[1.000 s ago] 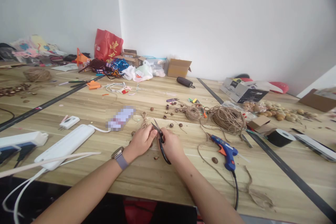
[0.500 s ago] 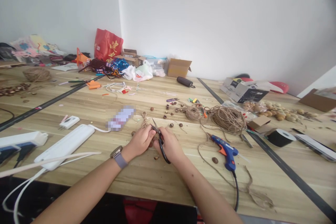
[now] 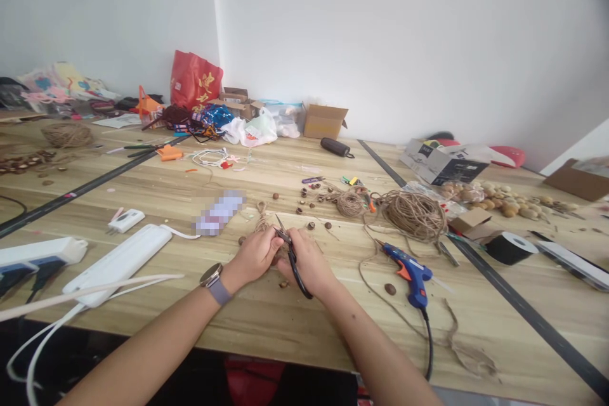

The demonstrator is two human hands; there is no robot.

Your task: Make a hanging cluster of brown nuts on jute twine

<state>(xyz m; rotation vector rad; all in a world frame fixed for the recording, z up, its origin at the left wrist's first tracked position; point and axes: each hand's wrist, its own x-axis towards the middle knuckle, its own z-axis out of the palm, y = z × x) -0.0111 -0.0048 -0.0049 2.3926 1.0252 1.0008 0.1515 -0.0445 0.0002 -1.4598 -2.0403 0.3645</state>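
My right hand (image 3: 308, 261) is closed around a pair of scissors (image 3: 299, 279) with black handles. Their metal blades point away from me and stand slightly apart. Against those blades presses my left hand (image 3: 257, 255), its fingers curled around something small and brown that they mostly hide. Just beyond the left fingers lies a looped bundle of twine (image 3: 261, 219); whether it runs into that hand cannot be seen. A round brown nut (image 3: 242, 240) rests by the left knuckles, and loose shell bits (image 3: 284, 283) lie under the hands.
To the right are a blue glue gun (image 3: 412, 273) with its cord, and a large twine coil (image 3: 413, 216). A smaller twine ball (image 3: 349, 204) and several nut shells (image 3: 311, 226) lie ahead. A white power strip (image 3: 118, 263) sits left, with a red bag (image 3: 195, 81) at the back.
The scissors' handles have tipped slightly down and to the right, with my right hand shifting a little. My left hand stays almost in place.
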